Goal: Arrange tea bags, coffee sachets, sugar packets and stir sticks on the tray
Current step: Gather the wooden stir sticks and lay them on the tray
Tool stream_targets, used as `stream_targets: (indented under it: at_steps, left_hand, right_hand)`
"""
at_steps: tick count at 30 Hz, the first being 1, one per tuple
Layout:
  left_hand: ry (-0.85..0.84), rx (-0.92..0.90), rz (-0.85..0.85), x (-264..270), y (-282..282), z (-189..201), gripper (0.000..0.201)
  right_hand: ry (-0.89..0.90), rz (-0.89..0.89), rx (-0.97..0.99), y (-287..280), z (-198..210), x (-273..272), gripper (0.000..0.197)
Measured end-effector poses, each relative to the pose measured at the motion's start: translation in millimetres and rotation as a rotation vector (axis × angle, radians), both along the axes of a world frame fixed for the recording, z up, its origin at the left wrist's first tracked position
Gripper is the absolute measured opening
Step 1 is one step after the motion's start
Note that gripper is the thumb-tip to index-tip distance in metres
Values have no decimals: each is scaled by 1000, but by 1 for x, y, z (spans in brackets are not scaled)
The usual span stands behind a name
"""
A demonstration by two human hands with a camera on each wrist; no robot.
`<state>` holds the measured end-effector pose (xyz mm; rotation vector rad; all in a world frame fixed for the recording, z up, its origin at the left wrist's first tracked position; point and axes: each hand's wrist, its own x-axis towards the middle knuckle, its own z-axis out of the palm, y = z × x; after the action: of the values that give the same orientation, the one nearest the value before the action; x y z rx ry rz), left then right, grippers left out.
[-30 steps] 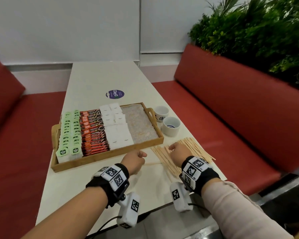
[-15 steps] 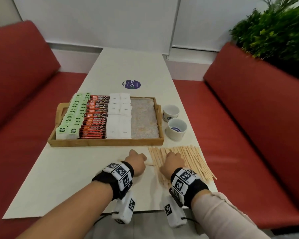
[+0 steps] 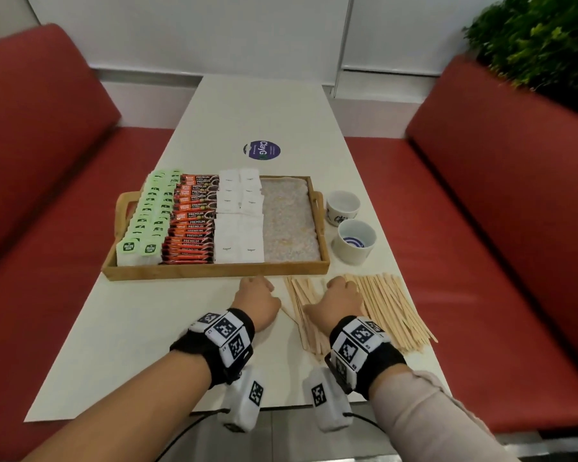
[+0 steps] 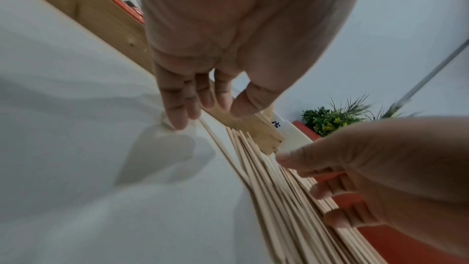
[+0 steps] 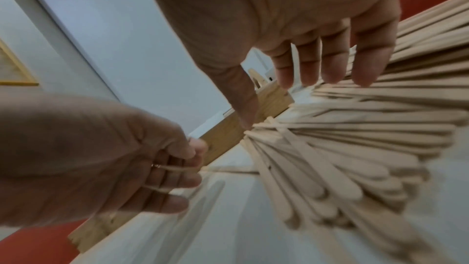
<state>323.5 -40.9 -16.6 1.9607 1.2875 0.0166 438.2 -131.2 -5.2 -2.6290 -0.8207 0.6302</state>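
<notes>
A wooden tray [image 3: 214, 270] holds rows of green tea bags [image 3: 147, 221], orange coffee sachets [image 3: 191, 221] and white sugar packets [image 3: 239, 228]; its right part shows only a speckled liner. Wooden stir sticks [image 3: 391, 308] lie fanned on the table in front of the tray's right end. My left hand [image 3: 257, 291] is curled beside the pile's left edge, its fingers [image 5: 177, 168] round the end of one thin stick. My right hand [image 3: 342, 291] hovers over the sticks [image 5: 355, 148] with relaxed fingers [image 5: 330, 71] touching their tips and holds nothing.
Two small white cups [image 3: 342, 206] [image 3: 356, 241] stand just right of the tray. A round purple sticker [image 3: 261, 150] sits on the table beyond it. Red benches [image 3: 514, 228] flank the table, with a green plant [image 3: 541, 38] at the back right.
The head view has swung left and now faces the tray squarely. Both hands stay at the near side of the stick pile, with the left hand a little closer to it.
</notes>
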Motion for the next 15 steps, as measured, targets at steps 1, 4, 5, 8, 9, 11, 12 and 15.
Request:
stream_targets:
  at_steps: [1, 4, 5, 8, 9, 11, 12, 15]
  left_hand:
    - [5, -18, 30, 0, 2, 1, 37]
    - [59, -73, 83, 5, 4, 1, 54]
    - [74, -101, 93, 8, 3, 1, 58]
    - [81, -176, 91, 17, -1, 0, 62]
    - [66, -195, 90, 21, -3, -1, 62]
    - [45, -218, 89, 27, -6, -2, 61]
    - [43, -219, 90, 30, -8, -3, 60]
    - [18, -235, 126, 36, -13, -4, 58]
  right_hand:
    - [-20, -20, -8, -2, 2, 3, 66]
    - [-73, -92, -64, -9, 6, 13, 67]
    - [-64, -128, -87, -11, 6, 17, 68]
    - [-19, -182, -140, -14, 3, 23, 69]
    - [-19, -171, -150, -14, 1, 23, 69]
    - [-40, -132, -154, -14, -2, 21, 65]
    - [-48, -113, -149, -13, -3, 19, 62]
    - [-50, -87, -127, -12, -5, 16, 59]
